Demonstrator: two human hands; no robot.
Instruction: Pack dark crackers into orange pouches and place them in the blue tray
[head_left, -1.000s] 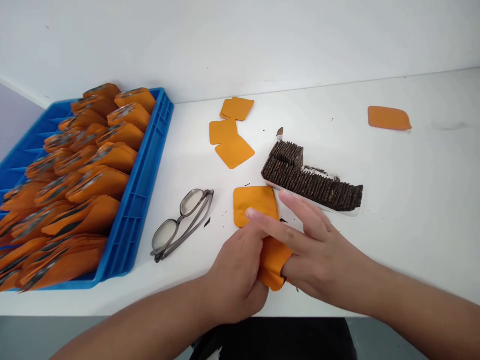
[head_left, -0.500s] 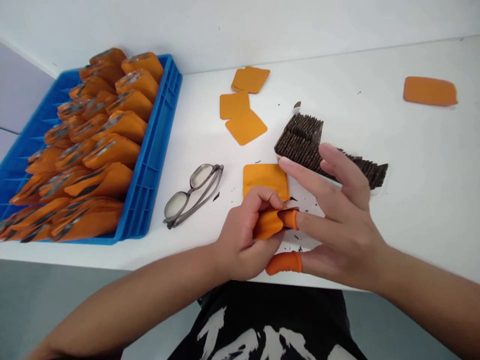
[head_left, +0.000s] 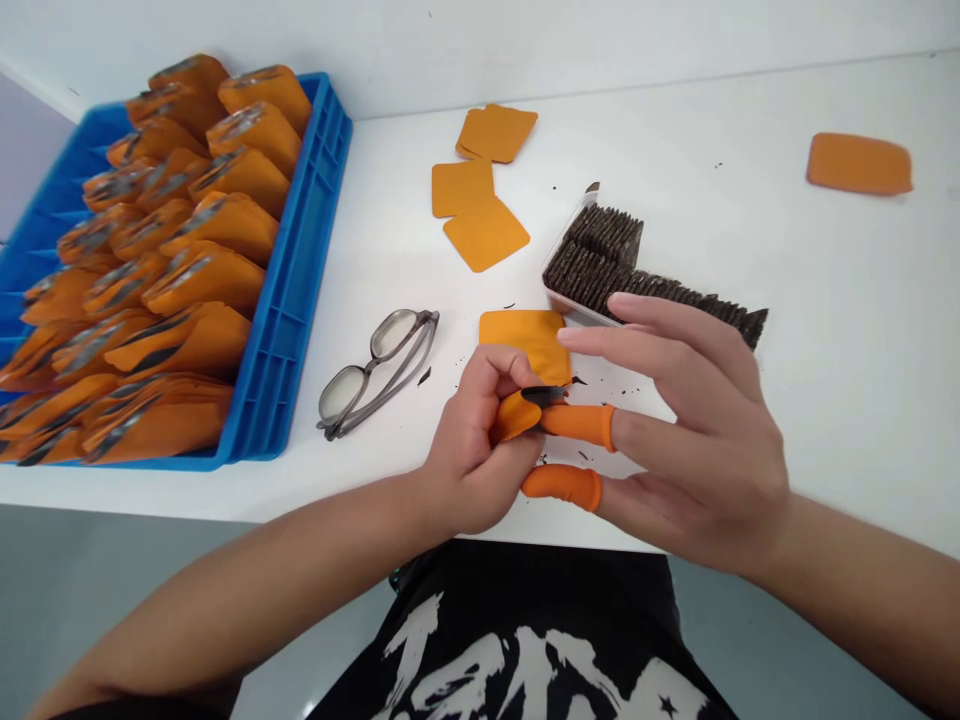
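My left hand [head_left: 484, 440] is closed around a small orange pouch [head_left: 516, 412]. The pouch gapes toward the right, and a dark grey inside shows at its mouth. Beside that mouth is my right hand [head_left: 694, 425], with orange finger cots [head_left: 581, 425] on its thumb and index finger. Its index fingertip meets the pouch opening; the thumb lies lower, near my left hand, and the other fingers are spread. Just beyond my hands lies a flat orange pouch [head_left: 529, 335]. A clear tray [head_left: 559, 297] of thin dark brown pieces [head_left: 600, 262] stands behind my right hand.
A blue crate [head_left: 319, 190] full of filled orange pouches [head_left: 225, 225] stands on the left. Folded glasses [head_left: 352, 395] lie near it. Several flat orange pouches [head_left: 487, 232] are at the back, another orange piece [head_left: 859, 163] far right. Dark crumbs dot the white table.
The right index fingertip has drawn back from inside the pouch, so its cot shows more. The pouch mouth is wider and its dark inside visible. The whole view has shifted slightly.
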